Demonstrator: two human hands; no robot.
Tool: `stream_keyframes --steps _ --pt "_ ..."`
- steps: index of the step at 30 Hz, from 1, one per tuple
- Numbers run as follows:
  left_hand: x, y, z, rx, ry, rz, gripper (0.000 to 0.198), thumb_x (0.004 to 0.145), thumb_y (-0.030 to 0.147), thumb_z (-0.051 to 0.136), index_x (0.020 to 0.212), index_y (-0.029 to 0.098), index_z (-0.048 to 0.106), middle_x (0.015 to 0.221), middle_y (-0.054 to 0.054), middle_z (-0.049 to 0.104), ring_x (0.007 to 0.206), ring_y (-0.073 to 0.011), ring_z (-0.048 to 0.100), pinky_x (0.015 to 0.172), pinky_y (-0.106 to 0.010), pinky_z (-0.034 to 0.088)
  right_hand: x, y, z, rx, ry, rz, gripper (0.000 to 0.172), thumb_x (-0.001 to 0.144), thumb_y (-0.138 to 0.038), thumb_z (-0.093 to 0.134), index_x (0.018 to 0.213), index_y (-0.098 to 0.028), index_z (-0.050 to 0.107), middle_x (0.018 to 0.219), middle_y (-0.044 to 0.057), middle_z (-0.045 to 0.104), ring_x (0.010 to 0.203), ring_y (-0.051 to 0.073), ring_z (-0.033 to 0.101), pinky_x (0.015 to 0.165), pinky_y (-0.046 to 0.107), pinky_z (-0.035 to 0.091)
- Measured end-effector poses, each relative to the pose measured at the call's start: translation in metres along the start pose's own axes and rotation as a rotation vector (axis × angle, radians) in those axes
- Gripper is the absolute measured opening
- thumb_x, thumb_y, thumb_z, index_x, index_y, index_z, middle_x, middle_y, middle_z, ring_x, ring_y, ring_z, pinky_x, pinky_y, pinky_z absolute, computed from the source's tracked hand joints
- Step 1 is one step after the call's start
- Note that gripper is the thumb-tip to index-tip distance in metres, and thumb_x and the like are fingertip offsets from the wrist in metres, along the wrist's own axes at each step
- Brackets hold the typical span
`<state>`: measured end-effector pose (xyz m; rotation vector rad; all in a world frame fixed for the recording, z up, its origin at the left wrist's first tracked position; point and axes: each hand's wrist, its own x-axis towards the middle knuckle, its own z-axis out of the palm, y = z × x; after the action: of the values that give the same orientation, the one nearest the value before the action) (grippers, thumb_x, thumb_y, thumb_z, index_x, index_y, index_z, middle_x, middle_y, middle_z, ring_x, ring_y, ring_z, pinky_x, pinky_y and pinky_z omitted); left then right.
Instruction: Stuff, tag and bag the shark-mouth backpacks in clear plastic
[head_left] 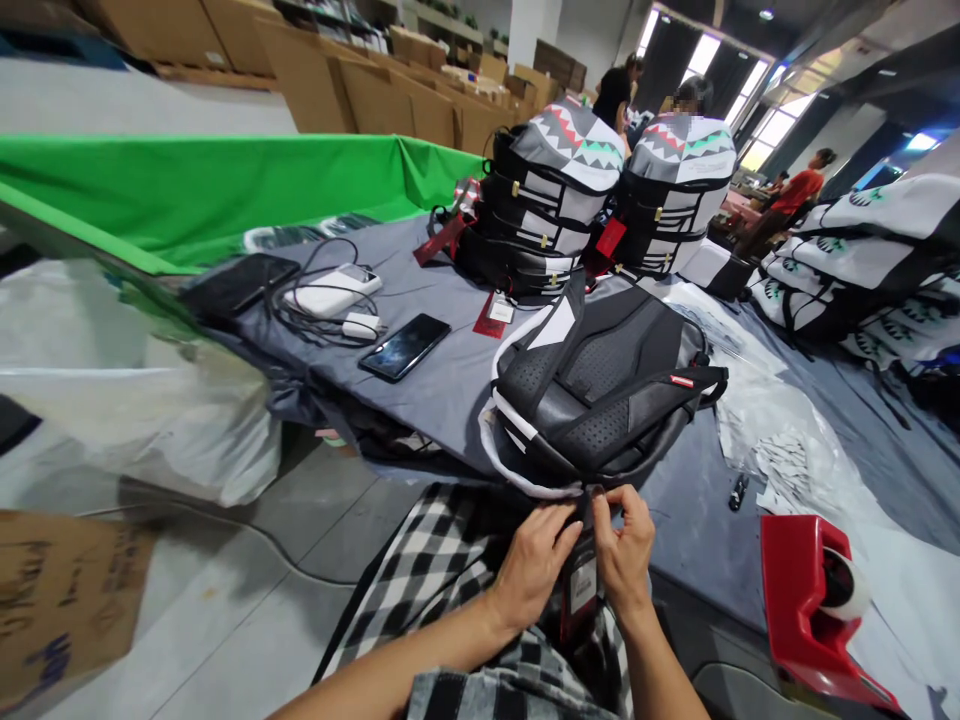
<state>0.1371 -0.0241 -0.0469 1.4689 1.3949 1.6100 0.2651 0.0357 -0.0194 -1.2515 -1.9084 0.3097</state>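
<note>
At the table's (454,415) edge, bare cloth (686,525) alongside, both hands (534,560) (624,545) handle the backpack (600,390).

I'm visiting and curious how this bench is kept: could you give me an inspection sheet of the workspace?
Surface: gray cloth-covered table.
Work items: black backpack, straps up; tag below its near edge.
Clutter: smartphone, white device, red tape dispenser, stacked backpacks.
Hands: left hand and right hand close together at the backpack's near edge; exact grip unclear.
Cables: dark cable looped by the white device; pale cable on the floor.
Surroundings: cardboard, green sheeting, person in red.
</note>
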Motion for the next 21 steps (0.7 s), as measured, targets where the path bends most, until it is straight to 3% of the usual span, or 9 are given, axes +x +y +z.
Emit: stream_keyframes --steps 3,5,7,10,15,21 --pt "0.008 0.002 0.023 -0.526 -0.041 -0.438 0.034 0.091 0.044 0.063 0.111 0.019 0.073 0.112 -0.01 0.075 0.106 -0.0256 0.068 0.1 -0.04 0.05 -0.001 -0.001 0.0 0.017 0.008 0.051 0.032 0.094 -0.042 0.051 0.07 -0.022 0.054 0.067 -0.002 0.058 0.066 0.017 0.051 0.068 0.03 0.036" --pt "0.016 0.006 0.035 -0.879 -0.004 -0.57 0.043 0.081 0.049 0.074 0.11 0.018 0.074 0.117 -0.011 0.074 0.115 -0.0276 0.064 0.109 -0.042 0.043 -0.001 -0.001 -0.001 0.043 -0.009 0.112 0.033 0.093 -0.046 0.052 0.07 -0.022 0.055 0.066 -0.001 0.057 0.066 0.018 0.05 0.067 0.03 0.037" --pt "0.021 0.009 0.041 -1.07 0.063 -0.641 0.047 0.072 0.048 0.083 0.106 0.017 0.075 0.119 -0.011 0.073 0.12 -0.0286 0.062 0.114 -0.044 0.038 -0.001 0.0 -0.003 0.089 -0.047 0.189 0.035 0.091 -0.05 0.052 0.071 -0.022 0.055 0.065 -0.002 0.056 0.064 0.017 0.048 0.065 0.029 0.037" --pt "0.022 0.008 0.043 -1.113 0.09 -0.674 0.047 0.065 0.043 0.089 0.103 0.018 0.075 0.12 -0.01 0.073 0.121 -0.0281 0.061 0.116 -0.044 0.034 0.0 0.002 -0.007 0.192 -0.11 0.292 0.037 0.088 -0.054 0.053 0.07 -0.022 0.054 0.062 -0.003 0.053 0.06 0.015 0.045 0.06 0.027 0.038" --pt "0.021 0.0 0.039 -1.054 0.035 -0.655 0.053 0.062 0.04 0.091 0.107 0.019 0.073 0.122 -0.01 0.072 0.123 -0.0285 0.06 0.116 -0.047 0.035 0.006 0.006 -0.008 0.382 -0.187 0.427 0.034 0.083 -0.051 0.058 0.069 -0.02 0.053 0.064 -0.003 0.053 0.062 0.014 0.046 0.06 0.025 0.04" --pt "0.022 0.0 0.036 -0.948 0.022 -0.665 0.054 0.063 0.042 0.09 0.107 0.018 0.071 0.118 -0.01 0.073 0.111 -0.0263 0.066 0.111 -0.046 0.041 0.01 0.021 -0.009 0.313 -0.114 0.401 0.024 0.069 -0.042 0.066 0.072 -0.02 0.058 0.068 -0.001 0.059 0.067 0.017 0.055 0.066 0.029 0.046"
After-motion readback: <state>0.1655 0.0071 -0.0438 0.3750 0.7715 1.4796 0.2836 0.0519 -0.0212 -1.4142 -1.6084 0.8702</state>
